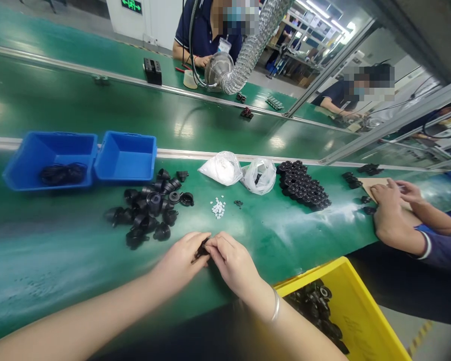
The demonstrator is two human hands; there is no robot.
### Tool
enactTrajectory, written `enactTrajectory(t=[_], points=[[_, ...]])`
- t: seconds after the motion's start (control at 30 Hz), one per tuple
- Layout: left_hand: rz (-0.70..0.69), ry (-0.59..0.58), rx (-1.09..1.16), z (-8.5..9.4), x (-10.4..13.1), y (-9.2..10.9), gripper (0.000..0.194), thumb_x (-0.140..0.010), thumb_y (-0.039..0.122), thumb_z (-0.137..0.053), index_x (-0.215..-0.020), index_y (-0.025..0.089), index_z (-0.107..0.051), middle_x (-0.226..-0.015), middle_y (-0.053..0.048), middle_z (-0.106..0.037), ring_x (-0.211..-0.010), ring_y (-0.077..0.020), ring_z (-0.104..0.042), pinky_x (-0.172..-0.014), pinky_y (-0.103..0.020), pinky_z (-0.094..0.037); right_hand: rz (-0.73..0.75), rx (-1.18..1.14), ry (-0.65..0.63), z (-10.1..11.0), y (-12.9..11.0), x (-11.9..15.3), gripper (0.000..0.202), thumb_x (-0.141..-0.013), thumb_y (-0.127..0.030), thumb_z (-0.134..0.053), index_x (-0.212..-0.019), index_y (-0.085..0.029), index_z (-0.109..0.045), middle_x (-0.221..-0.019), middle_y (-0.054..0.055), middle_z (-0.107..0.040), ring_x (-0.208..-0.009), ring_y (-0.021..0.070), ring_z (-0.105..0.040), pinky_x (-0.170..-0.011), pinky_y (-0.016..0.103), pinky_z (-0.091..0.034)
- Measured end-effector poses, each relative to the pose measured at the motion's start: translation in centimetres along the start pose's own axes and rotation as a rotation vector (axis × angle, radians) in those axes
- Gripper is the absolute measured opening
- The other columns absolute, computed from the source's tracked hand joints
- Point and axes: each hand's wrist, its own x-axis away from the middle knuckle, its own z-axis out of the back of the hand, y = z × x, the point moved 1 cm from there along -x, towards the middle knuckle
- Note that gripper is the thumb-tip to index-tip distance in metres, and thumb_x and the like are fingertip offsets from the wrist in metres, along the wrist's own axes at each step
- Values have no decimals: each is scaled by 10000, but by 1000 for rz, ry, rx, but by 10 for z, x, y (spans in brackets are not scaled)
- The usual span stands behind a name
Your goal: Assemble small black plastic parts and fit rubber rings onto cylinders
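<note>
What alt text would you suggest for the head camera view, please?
The wearer's left hand holds a small black part, touched by the right hand, over a green workbench. Beyond lie loose black parts, tiny white pieces and two blue bins; a yellow crate sits at lower right.

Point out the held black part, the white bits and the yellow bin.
Held black part (201,249): head view, its exposed middle.
White bits (218,208): head view, middle of the loose pile.
Yellow bin (357,306): head view, its bare inner wall.

Tabletop glossy; held piece plastic-looking (finish unclear); bangle shiny metal.
</note>
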Motion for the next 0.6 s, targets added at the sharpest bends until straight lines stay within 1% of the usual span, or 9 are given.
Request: enactTrajectory(t=[0.1, 0.17, 0.33, 0.5, 0.6], points=[[10, -31, -3, 0, 0, 1, 352, -823, 250, -583, -1172, 245, -630, -1097, -90, -630, -782, -215, -608, -701, -318, -503, -29, -101, -1, 2, 1, -1, 133, -944, -142, -455, -875, -201, -553, -809, 22, -557, -736, 151, -549, -684, 272, -469], [22, -30, 1, 0, 0, 1, 356, -818, 256, -590, -1171, 242, -631, -1100, -91, -631, -776, -214, -606, -708, -323, -508, -38, -112, 6, 2, 2, -1, 134, -943, -142, -457, -873, -200, -554, -803, 21, -554, -731, 150, -548, -679, 272, -470], [58, 0, 54, 0, 0, -1, 397, -794, 249, -610, -1190, 252, -624, -1101, -82, -626, -829, -226, -603, -761, -334, -528, -19, -39, 31, -3, 3, -1, 157, -957, -148, -413, -906, -198, -553, -831, 41, -553, -734, 162, -547, -687, 293, -487], [94, 6, 69, -2, 0, -4, 399, -788, 253, -613, -1187, 257, -631, -1067, -69, -621, -721, -182, -580, -720, -315, -541, 25, 45, 16, -6, 2, 3, 165, -974, -172, -388, -940, -185, -549, -839, 53, -545, -736, 164, -542, -692, 296, -492], [100, 26, 90, -2, 0, -5, 393, -772, 244, -628, -1164, 272, -647, -1054, -58, -626, -701, -173, -574, -697, -302, -544, 34, 126, -13, -9, 1, 6, 194, -981, -176, -363, -953, -178, -555, -828, 57, -541, -715, 164, -538, -682, 298, -491]])
